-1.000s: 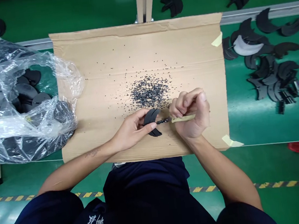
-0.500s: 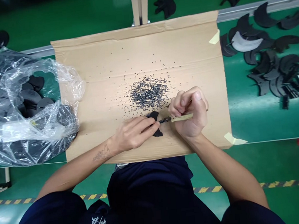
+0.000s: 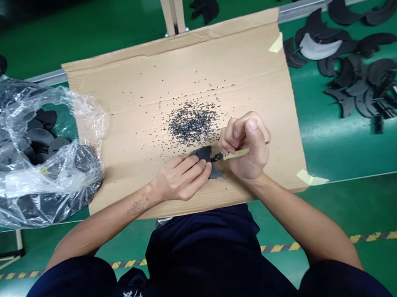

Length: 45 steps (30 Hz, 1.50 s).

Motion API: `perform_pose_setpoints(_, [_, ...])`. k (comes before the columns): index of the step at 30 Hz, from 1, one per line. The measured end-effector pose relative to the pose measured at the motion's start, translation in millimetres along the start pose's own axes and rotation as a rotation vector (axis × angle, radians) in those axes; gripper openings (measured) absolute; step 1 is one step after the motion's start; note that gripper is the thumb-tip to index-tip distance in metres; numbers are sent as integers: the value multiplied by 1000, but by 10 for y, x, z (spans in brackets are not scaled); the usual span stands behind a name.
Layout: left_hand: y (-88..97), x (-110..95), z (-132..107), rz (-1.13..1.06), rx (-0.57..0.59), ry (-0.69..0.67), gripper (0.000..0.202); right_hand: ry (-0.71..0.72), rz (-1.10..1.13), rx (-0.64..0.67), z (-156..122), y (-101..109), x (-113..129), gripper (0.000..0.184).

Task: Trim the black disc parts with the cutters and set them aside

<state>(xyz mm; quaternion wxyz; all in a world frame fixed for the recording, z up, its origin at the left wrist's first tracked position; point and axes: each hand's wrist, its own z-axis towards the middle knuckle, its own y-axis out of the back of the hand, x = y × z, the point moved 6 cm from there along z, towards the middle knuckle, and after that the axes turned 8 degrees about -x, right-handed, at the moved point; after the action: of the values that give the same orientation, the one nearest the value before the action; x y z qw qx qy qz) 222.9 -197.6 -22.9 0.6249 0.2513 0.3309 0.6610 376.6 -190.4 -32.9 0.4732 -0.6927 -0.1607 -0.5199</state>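
Observation:
My left hand is closed on a black curved plastic piece, which it holds low over the cardboard; the fingers cover its middle. My right hand is wrapped round pale-yellow-handled nippers. Their dark jaws point left and meet the edge of the curved piece, though I cannot tell whether they are closed on it. Just beyond both hands, a pile of tiny black plastic bits is scattered on the cardboard sheet.
At left lies a clear plastic bag with black rounded pieces inside. Several black curved parts are heaped on the green table at right, with one pale part among them. Tape holds the cardboard's right edge. A post rises behind.
The curved piece has turned in my left hand and shows more of its broad, greyer face. My right hand keeps the nippers beside it. The whole view has shifted and tilted slightly.

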Motion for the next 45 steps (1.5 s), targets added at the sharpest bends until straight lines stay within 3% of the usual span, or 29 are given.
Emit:
perform_pose_setpoints(3, [-34, 18, -3, -37, 18, 31, 21, -3, 0, -2, 1, 4, -6, 44])
perform_pose_setpoints(9, [-25, -45, 58, 23, 42, -46, 12, 5, 25, 17, 12, -2, -6, 42])
perform_pose_setpoints(19, [-44, 5, 7, -99, 108, 65, 26, 5, -21, -10, 5, 14, -28, 44])
perform_pose_setpoints(26, [38, -3, 46, -8, 65, -38, 20, 21, -27, 20, -22, -3, -20, 45])
perform_pose_setpoints(32, [-4, 10, 38, -15, 98, -20, 24, 89, 0, 64, -35, -13, -3, 41])
perform_pose_setpoints(40, [23, -36, 164, 55, 132, -128, 15, 112, -48, 84, -64, -1, -10, 42])
perform_pose_setpoints(45, [15, -66, 220, 43, 156, -312, 19, 199, -40, 139, -103, -1, 9, 35])
